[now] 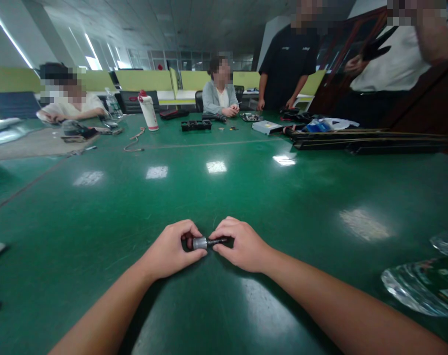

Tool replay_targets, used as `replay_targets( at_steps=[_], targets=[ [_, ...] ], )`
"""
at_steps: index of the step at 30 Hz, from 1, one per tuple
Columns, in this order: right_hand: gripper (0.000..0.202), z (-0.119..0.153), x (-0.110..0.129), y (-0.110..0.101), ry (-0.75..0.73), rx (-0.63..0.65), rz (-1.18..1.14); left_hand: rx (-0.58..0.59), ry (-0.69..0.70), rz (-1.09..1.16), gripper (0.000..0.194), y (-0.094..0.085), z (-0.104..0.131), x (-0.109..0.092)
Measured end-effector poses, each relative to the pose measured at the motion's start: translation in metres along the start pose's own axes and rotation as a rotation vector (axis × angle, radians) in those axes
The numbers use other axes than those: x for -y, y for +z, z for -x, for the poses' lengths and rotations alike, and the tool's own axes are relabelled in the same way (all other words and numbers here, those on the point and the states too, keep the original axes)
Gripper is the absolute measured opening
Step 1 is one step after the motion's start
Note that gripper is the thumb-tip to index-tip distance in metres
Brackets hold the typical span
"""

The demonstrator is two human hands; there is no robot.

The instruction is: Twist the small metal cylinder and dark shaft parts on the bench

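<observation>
Near the middle of the green table (246, 192), a small metal part with a silver cylinder and a thin dark ribbed shaft (201, 242) lies level between my hands. My left hand (174, 249) curls thumb and fingers around the silver cylinder end. Thumb and fingertips of my right hand (242, 245) close about the dark shaft from the other side. The shaft's tip is partly covered by the right fingers, so its exact kind cannot be made out.
A clear plastic bottle (424, 286) lies at the right. Along the far side are a white flask (148, 112), a black boxy part (196, 125), a grey box (267, 127) and long dark strips (327, 140). Several people are beyond the table.
</observation>
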State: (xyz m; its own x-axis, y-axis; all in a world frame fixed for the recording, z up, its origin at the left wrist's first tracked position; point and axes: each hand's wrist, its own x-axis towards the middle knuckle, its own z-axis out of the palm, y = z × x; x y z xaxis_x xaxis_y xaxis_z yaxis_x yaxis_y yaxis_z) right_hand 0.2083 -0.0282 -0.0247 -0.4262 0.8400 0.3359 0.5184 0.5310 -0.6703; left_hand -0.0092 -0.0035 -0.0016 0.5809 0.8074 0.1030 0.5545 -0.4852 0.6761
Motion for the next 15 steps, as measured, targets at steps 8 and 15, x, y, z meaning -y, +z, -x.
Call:
replay_targets(
  at_steps=[8,15],
  targets=[
    [0.019,0.0011,0.0028,-0.0012,0.028,-0.018,0.042,0.004,0.004,-0.015,0.017,-0.0002,0.0011,0.0004],
    [0.014,0.0007,0.0039,-0.0016,0.046,-0.023,0.076,0.006,0.007,-0.014,0.016,0.0002,0.0014,-0.0010]
  ],
)
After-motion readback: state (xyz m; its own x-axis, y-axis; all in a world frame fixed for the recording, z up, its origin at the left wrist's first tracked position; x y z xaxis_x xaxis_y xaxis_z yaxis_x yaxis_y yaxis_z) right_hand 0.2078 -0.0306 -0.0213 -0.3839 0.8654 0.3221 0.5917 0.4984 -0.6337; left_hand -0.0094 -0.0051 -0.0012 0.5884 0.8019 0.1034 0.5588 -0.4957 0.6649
